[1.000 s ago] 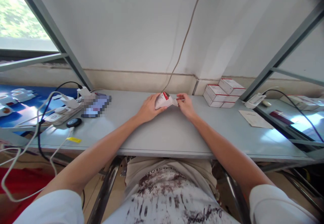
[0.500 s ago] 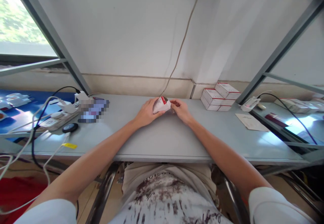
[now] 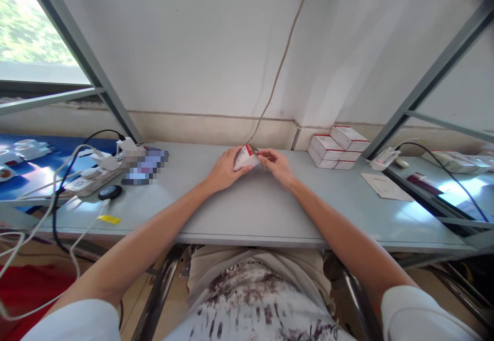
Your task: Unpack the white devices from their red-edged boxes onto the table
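A small white cardboard box [image 3: 244,159] with a red patch and printed lines is held tilted just above the middle of the table. My left hand [image 3: 225,170] wraps around its left side, thumb along the near face. At the box's right end, my right hand [image 3: 276,165] is closed, with thumb and fingertips pinching at the end flap. The flap's exact position is partly hidden by those fingers. Inside the box, nothing can be made out.
Several white boxes with red edges [image 3: 335,148] are stacked at the back right, near a paper sheet [image 3: 386,185]. On the left lie a blurred phone [image 3: 145,167], a power strip [image 3: 90,181], a round black device [image 3: 110,192] and loose cables. Metal frame posts stand at both sides.
My right fingers have shifted slightly left and up against the box's end, where a flap edge now shows. My left hand keeps its hold; the view has moved a little.
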Demonstrator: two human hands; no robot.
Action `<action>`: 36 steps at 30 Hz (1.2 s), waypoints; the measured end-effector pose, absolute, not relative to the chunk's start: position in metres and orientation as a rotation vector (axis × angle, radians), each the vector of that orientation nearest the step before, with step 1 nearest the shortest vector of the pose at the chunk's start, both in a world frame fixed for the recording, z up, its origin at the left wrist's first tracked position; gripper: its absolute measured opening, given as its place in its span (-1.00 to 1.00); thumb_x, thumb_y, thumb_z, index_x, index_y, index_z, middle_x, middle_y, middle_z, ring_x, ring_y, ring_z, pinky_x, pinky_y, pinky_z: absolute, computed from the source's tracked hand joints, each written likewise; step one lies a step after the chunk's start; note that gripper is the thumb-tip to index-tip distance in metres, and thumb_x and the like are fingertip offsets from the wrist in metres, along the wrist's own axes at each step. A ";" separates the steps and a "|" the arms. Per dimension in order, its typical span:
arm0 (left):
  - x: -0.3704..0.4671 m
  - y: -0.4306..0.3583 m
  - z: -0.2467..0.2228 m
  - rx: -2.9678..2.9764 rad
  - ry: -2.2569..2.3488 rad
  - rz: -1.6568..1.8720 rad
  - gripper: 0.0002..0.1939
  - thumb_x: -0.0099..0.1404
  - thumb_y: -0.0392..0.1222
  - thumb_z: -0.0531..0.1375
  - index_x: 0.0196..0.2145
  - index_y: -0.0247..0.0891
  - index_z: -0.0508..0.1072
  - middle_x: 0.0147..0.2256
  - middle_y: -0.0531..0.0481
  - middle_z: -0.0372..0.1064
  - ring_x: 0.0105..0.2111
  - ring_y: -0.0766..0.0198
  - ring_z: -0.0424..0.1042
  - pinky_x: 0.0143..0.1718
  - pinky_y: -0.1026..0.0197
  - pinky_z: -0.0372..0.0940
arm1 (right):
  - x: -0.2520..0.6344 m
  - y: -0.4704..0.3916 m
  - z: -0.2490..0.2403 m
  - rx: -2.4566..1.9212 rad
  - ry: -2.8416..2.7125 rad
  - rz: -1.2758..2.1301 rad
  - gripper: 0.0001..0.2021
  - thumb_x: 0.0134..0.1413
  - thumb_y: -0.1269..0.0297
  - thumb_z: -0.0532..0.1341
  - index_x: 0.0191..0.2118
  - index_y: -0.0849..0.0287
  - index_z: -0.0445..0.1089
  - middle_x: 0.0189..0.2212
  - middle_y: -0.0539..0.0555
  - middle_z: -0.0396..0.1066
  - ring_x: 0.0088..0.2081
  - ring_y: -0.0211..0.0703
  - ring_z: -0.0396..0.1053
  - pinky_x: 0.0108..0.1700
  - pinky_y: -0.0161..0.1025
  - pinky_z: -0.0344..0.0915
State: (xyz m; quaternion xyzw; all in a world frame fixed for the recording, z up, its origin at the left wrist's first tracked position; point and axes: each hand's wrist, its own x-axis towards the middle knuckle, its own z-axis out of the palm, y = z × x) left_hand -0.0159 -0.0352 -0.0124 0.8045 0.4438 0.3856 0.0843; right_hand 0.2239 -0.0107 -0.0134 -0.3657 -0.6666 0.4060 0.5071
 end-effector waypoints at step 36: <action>-0.019 -0.042 -0.005 2.408 1.154 1.013 -0.14 0.35 0.35 0.38 0.44 -0.04 0.30 0.38 -0.16 0.37 0.38 -0.14 0.34 0.43 -0.22 0.23 | 0.228 -0.019 -0.006 -0.817 -1.889 0.949 -0.37 0.07 -0.08 0.55 0.20 0.05 0.52 0.23 0.18 0.53 0.27 0.09 0.43 0.43 0.16 0.20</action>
